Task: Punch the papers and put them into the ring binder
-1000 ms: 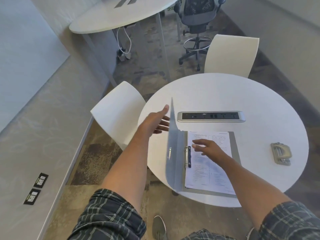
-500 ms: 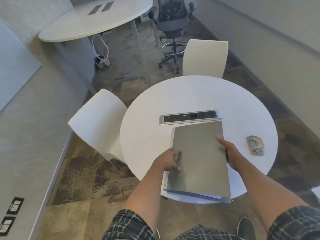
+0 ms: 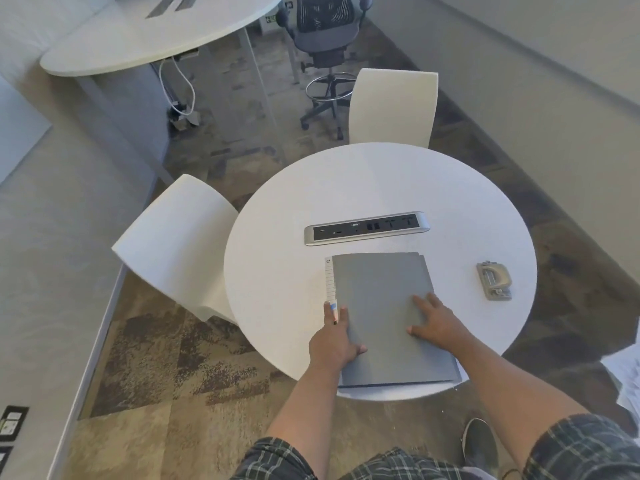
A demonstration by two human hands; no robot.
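At the left of the round tabletop (image 3: 277, 271), nothing is laid; a white chair (image 3: 176, 244) is seen beside that edge. The left hand (image 3: 334, 339) is placed at the spine side of the ring binder (image 3: 388, 313), its fingers (image 3: 327, 311) extended along the labelled spine and its thumb resting on the grey cover, so that the near left edge is lightly clasped rather than lifted. The binder is shown closed and lying flat at the near edge of the tabletop, just on the near side of the inset power strip (image 3: 367, 228). One second ago the cover was held upright and the papers were seen filed on the rings; half a second ago the cover was being brought down. The papers are now hidden under the cover. The right hand (image 3: 434, 322) is laid flat on the cover, fingers spread, nothing being gripped. The hole punch (image 3: 493, 280) is left untouched to the right, well apart from the binder. From the closed cover it is judged that punching and filing are finished and that the task is essentially complete.
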